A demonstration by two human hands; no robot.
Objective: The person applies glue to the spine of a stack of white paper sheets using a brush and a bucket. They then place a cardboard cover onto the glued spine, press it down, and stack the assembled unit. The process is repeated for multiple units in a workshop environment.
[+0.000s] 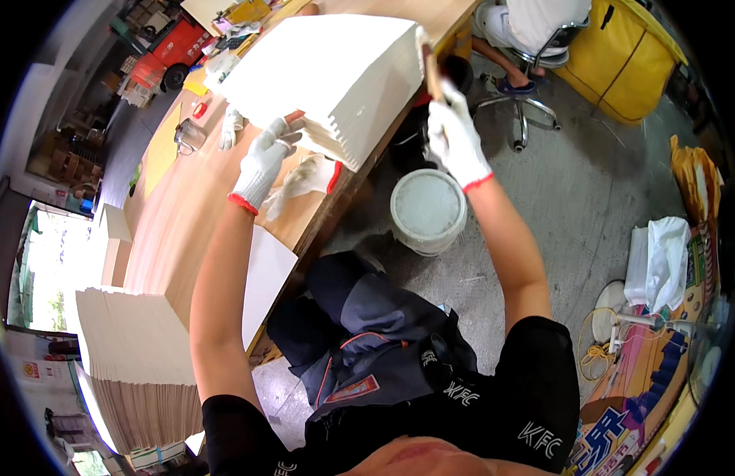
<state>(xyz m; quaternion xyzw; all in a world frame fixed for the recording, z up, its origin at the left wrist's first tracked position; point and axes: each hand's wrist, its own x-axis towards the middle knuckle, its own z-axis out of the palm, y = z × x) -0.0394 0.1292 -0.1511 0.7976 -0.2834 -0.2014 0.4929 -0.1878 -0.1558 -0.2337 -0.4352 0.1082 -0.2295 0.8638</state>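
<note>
My right hand (457,136), in a white knitted glove with a red cuff, grips the handle of a brush (432,73). The brush stands upright along the right edge of a tall stack of white paper sheets (328,67). My left hand (266,161), gloved alike with bare fingertips showing, is at the stack's near left corner; its fingers are stretched out and look apart, holding nothing I can see. Whether they touch the paper is hard to tell. Below the stack's front corner a loose white glove (302,184) with a red cuff lies on the wooden table (181,214).
A white bucket (428,210) stands on the floor beside the table. Farther left on the tabletop are a metal mug (190,136) and another glove (231,127). More stacked sheets (133,333) rise at lower left. A person sits on a wheeled chair (522,99) at the back right.
</note>
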